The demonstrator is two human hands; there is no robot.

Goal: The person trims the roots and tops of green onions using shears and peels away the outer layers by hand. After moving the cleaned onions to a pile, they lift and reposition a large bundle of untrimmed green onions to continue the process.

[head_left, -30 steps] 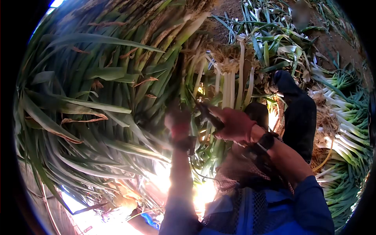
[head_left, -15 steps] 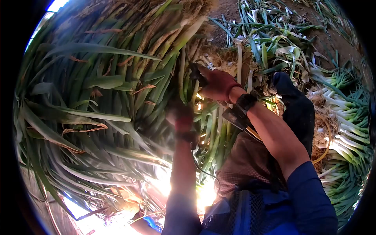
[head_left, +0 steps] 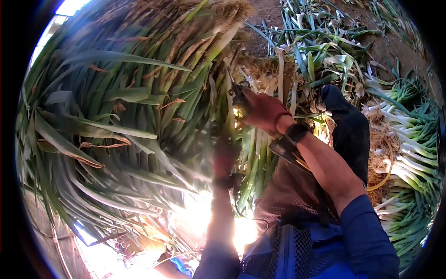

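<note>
My right hand (head_left: 267, 111), in a red glove, is closed around a black air blow gun (head_left: 239, 97). Its thin nozzle points up and away toward the roots and pale stalks of the long green onions (head_left: 253, 162). My left hand (head_left: 224, 156), also gloved, is low beside the leaves, just left of those stalks. Motion blur and shadow smear its fingers, so whether it grips a stalk does not show. To its left lies a big heap of long green onions (head_left: 134, 95) with broad leaves, some dried brown at the tips.
Peeled green onions (head_left: 409, 153) lie in a row at the right, beside a yellow hose (head_left: 388, 174). Stripped leaves (head_left: 320, 51) litter the soil (head_left: 265, 28) ahead. My dark-clad knee (head_left: 350, 135) is bent near my right arm. Bright sunlight glares at the lower left.
My right hand has shifted slightly right and toward me with the air blow gun, showing more of its nozzle. The left hand has moved right and toward me, still blurred.
</note>
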